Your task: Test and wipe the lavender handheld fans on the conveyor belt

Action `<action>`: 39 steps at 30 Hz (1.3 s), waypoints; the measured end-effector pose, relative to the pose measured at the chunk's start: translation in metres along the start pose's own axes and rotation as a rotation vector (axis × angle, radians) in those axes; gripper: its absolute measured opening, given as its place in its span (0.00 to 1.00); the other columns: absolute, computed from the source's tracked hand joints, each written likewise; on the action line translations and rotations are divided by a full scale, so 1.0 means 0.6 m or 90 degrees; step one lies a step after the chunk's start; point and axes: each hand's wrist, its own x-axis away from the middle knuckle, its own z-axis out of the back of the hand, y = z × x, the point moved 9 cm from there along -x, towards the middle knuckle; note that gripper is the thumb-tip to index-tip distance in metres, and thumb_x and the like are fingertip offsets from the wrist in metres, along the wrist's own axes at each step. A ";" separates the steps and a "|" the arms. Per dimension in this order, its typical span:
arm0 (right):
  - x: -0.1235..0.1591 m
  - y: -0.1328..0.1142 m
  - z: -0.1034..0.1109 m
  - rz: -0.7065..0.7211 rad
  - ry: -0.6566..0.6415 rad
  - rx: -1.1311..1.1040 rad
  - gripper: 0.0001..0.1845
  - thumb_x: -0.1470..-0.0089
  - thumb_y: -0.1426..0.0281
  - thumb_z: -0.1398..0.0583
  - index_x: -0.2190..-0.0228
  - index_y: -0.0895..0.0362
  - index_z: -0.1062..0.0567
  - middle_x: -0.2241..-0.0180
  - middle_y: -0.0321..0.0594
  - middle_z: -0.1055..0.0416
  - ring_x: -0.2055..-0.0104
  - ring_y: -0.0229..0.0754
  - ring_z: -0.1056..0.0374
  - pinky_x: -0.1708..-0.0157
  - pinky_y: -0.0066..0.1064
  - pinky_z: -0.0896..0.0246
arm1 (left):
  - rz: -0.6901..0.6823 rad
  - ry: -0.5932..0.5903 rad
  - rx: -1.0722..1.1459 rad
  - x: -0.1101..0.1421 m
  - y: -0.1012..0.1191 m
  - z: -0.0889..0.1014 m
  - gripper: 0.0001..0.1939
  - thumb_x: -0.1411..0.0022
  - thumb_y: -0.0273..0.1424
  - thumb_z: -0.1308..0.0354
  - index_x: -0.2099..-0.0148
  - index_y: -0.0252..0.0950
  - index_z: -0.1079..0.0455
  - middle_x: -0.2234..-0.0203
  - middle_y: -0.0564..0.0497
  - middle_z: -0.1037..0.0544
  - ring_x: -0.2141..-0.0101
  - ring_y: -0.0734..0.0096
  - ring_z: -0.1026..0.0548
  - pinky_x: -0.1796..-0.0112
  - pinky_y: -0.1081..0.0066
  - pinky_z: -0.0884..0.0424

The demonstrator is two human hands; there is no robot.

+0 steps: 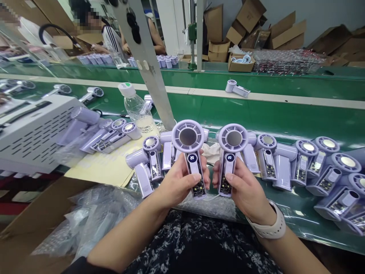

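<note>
My left hand [173, 180] is wrapped round the handle of a lilac hand-held fan [189, 146] held upright, its round head facing me and its small display lit with "20". My right hand [242, 186] grips a second lilac fan [232, 148] the same way, also showing "20". Both handles have an open side with the circuit board showing. The two fans are side by side, a little apart, over the near edge of the green conveyor belt [256, 114].
Several more lilac fans lie in a row to the right [313, 163] and left [114, 135]. A water bottle [137, 108] stands behind a slanted metal post [151, 64]. A white perforated box [31, 129] is at left, plastic bags [94, 217] lower left. Another person [114, 34] sits across the belt.
</note>
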 end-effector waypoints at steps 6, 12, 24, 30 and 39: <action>0.003 0.012 0.014 -0.028 0.071 -0.016 0.12 0.39 0.60 0.36 0.56 0.51 0.25 0.62 0.38 0.27 0.69 0.39 0.31 0.70 0.31 0.31 | 0.050 0.143 -0.004 -0.011 -0.021 0.036 0.20 0.43 0.35 0.34 0.52 0.37 0.36 0.67 0.54 0.29 0.73 0.74 0.27 0.74 0.71 0.27; 0.007 0.005 0.011 -0.003 0.054 0.005 0.11 0.38 0.59 0.37 0.57 0.51 0.25 0.63 0.37 0.28 0.70 0.39 0.31 0.72 0.30 0.31 | 0.083 0.090 0.006 -0.003 -0.030 0.025 0.22 0.43 0.39 0.33 0.52 0.37 0.36 0.68 0.55 0.28 0.75 0.73 0.27 0.75 0.70 0.27; -0.002 -0.015 0.017 0.020 0.091 0.055 0.14 0.39 0.56 0.38 0.56 0.50 0.27 0.61 0.40 0.28 0.67 0.44 0.31 0.69 0.37 0.30 | 0.062 0.081 -0.092 -0.015 -0.016 0.035 0.17 0.40 0.38 0.34 0.55 0.37 0.34 0.68 0.52 0.25 0.71 0.70 0.25 0.68 0.68 0.27; 0.005 -0.016 0.013 0.019 0.067 0.041 0.08 0.35 0.60 0.41 0.60 0.50 0.27 0.64 0.39 0.28 0.71 0.42 0.32 0.73 0.37 0.31 | 0.036 0.099 -0.098 -0.014 -0.003 0.031 0.17 0.41 0.34 0.35 0.53 0.38 0.34 0.67 0.54 0.26 0.73 0.70 0.26 0.72 0.67 0.27; 0.011 0.005 0.050 -0.012 0.184 0.028 0.15 0.37 0.57 0.39 0.55 0.51 0.30 0.65 0.36 0.28 0.76 0.37 0.32 0.81 0.29 0.37 | 0.064 0.107 -0.205 -0.007 -0.014 0.044 0.16 0.36 0.38 0.37 0.51 0.36 0.33 0.60 0.46 0.20 0.65 0.62 0.19 0.62 0.64 0.26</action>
